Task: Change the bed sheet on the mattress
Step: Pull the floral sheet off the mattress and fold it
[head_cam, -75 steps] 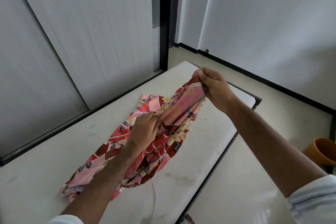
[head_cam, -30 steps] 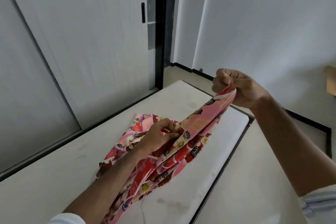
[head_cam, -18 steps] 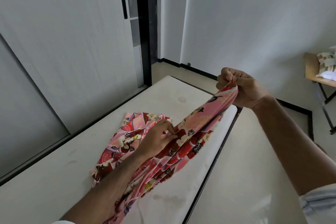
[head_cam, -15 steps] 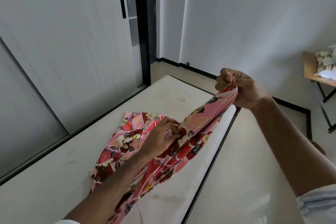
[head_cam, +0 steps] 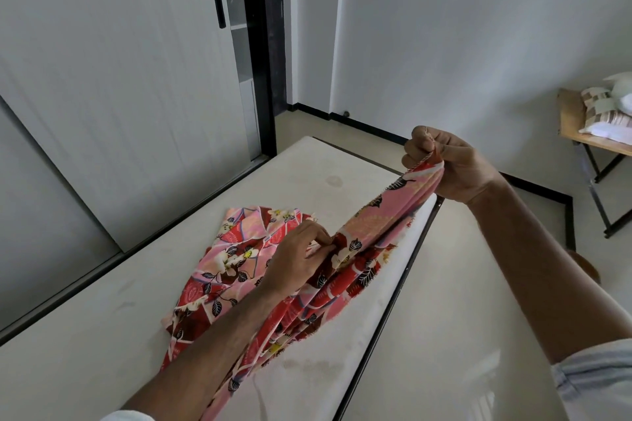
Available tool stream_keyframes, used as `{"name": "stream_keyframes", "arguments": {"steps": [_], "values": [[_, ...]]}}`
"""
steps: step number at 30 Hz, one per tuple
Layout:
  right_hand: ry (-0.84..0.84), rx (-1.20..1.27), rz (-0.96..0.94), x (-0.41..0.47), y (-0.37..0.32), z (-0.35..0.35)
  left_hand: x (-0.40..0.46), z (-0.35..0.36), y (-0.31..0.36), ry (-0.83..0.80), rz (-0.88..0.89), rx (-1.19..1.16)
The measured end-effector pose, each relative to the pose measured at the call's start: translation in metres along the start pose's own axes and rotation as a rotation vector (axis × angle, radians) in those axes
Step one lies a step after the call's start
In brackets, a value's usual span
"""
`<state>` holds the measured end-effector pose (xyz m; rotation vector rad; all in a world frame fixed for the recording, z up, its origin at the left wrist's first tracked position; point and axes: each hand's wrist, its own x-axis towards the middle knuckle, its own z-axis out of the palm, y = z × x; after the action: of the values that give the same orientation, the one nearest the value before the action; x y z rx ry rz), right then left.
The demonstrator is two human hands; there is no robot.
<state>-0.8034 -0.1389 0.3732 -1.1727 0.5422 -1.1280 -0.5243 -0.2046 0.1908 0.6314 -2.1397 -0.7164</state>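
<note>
The floral bed sheet (head_cam: 246, 260) is lying bunched and partly folded on the bare mattress (head_cam: 85, 352), near the right-hand edge, with one end lifted clear of the surface. The right hand (head_cam: 448, 167) is holding that raised end up above the mattress edge, its grip closed with fingers and thumb curled tight round a hem or corner. The left hand (head_cam: 297, 260) is lower down, its fingertips pinching a fold in the middle of the cloth; which layer it has hold of is hard to tell among the folds.

The step in hand looks to be opening out the fresh sheet, since the mattress is showing no cover at all. The next move is probably calling for the left hand to find a second corner or run along the hem, so both hands can spread apart and shake the cloth flat over the bed.

Beyond the bed a sliding wardrobe door (head_cam: 119, 78) is standing along the left, and folded bedding (head_cam: 605, 112) is resting on a small counter (head_cam: 574, 133) at the right.
</note>
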Motion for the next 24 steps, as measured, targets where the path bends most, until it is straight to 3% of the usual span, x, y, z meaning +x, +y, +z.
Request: {"name": "stream_keyframes", "arguments": {"steps": [11,19,24], "values": [[0.001,-0.026,-0.018,0.004,-0.002,0.003,0.003,0.006,0.001,-0.009,-0.174,-0.079],[0.166,-0.096,-0.034,-0.001,-0.004,-0.005,-0.002,-0.015,-0.006,0.167,-0.007,0.087],[0.284,-0.123,-0.046,0.001,-0.004,-0.011,0.001,-0.038,-0.004,0.187,0.139,0.199]]}}
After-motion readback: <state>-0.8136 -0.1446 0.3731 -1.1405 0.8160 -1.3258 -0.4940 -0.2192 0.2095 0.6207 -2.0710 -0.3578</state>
